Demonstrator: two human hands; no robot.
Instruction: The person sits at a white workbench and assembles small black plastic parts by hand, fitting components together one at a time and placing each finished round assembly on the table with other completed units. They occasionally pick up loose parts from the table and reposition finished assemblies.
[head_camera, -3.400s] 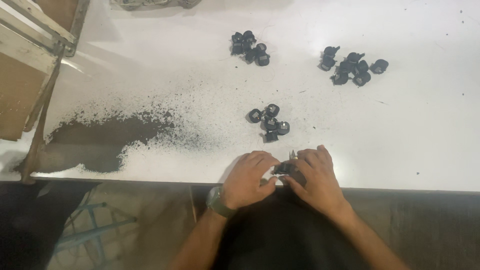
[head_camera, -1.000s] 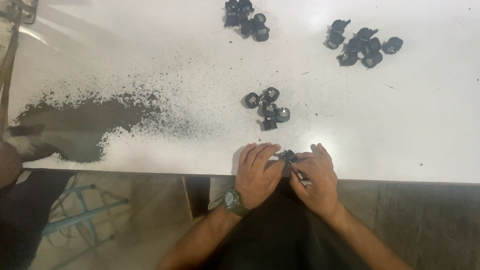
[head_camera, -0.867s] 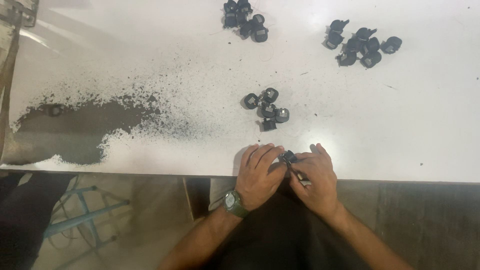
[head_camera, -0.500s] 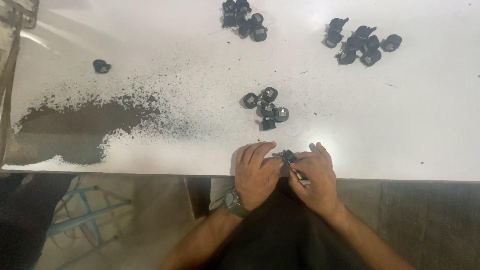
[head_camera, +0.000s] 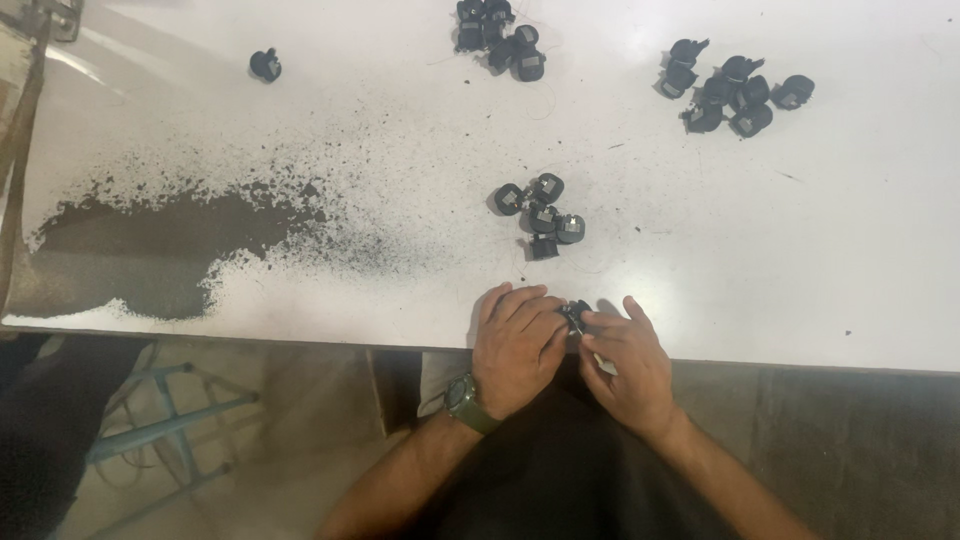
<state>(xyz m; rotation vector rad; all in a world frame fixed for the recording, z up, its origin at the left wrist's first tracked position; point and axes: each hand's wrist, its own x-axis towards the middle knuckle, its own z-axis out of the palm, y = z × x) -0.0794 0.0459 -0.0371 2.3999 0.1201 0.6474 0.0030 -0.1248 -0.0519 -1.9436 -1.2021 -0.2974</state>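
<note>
At the near edge of the white table (head_camera: 780, 270), my left hand (head_camera: 517, 345) and my right hand (head_camera: 625, 363) meet around one small black part (head_camera: 575, 315), pinched between the fingertips of both. A green wristwatch (head_camera: 465, 400) sits on my left wrist. Just beyond my hands lies a cluster of several similar small black round parts (head_camera: 540, 215). What the part is in detail is too small to tell.
Two more piles of black parts lie at the far centre (head_camera: 497, 35) and far right (head_camera: 735, 90). A single black part (head_camera: 265, 65) rests at the far left. A dark powder patch (head_camera: 170, 240) spreads over the table's left. A blue metal frame (head_camera: 160, 430) stands below.
A single black part has appeared on the table's far left and sits further from the powder than half a second ago. My hands stay at the table edge on the small part.
</note>
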